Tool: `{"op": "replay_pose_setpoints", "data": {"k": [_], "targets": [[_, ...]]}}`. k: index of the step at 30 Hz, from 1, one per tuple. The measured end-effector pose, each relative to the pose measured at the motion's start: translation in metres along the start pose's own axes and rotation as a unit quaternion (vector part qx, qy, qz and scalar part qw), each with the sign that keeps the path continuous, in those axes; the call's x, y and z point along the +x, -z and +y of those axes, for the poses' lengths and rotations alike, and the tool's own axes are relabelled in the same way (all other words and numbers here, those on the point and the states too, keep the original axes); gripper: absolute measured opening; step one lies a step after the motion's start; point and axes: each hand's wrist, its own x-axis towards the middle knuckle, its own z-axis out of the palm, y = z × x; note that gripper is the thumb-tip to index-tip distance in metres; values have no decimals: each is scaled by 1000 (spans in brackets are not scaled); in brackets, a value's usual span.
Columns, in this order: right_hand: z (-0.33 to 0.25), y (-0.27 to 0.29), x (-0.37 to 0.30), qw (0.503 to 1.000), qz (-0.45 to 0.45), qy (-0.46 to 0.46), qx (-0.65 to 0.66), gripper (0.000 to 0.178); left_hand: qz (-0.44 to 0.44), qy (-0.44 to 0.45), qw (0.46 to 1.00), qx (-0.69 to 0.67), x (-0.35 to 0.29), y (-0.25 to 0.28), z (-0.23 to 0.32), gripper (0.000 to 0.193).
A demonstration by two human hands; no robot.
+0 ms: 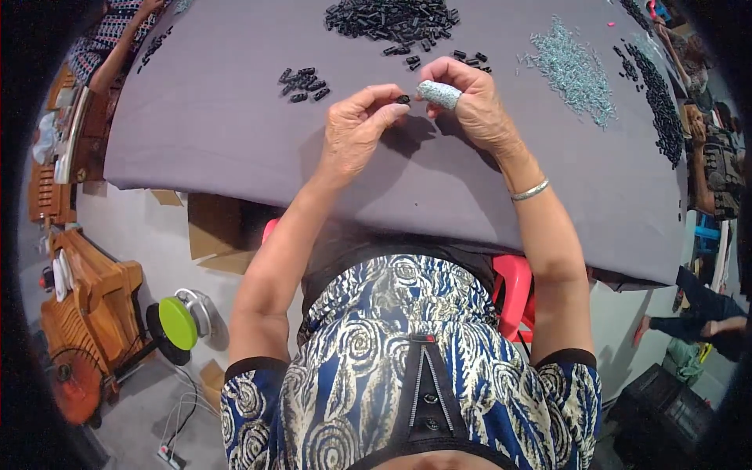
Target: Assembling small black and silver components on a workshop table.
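Between the thumb and fingers of my left hand (354,129) is a small black cylindrical piece (403,99). My right hand (487,113) is pinched close beside it, fingertips nearly meeting the left ones. Whatever it grips is too small to make out. A pale speckled wrap (441,95) covers one right finger. Beyond my hands lies a large heap of black cylindrical pieces (392,22), with a smaller cluster of the same pieces (303,83) to the left. Off to the right is a spread of thin silvery-blue pins (570,70).
A grey cloth (211,117) covers the table. More black pieces (662,102) line its right edge. Another person's arm (117,59) reaches in at the far left; people are also at the right. Below stand a wooden chair (90,290), a green round object (178,323) and a pink-red stool (513,290).
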Motion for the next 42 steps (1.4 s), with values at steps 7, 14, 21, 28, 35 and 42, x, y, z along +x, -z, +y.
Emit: {"op": "replay_pose_setpoints", "data": {"k": [7,14,21,28,35,42], "targets": [[-8,1,-3,998,-47,-13,-25,10,-5,5,1000,9,-2,-1,0,23],[-5,5,-2,993,-88,-12,-82,11,-24,-13,998,49,-3,-1,-3,20],[-11,12,-3,988,-123,-88,-41,14,-33,-73,986,145,-3,-5,3,15],[-12,10,-3,979,-139,-149,8,18,-66,-61,996,25,-6,-4,5,15],[-21,27,4,993,115,25,11,4,-8,12,1000,-10,-3,3,5,19],[-4,55,11,929,176,97,-311,15,5,-36,999,28,-1,-3,-3,15]]}}
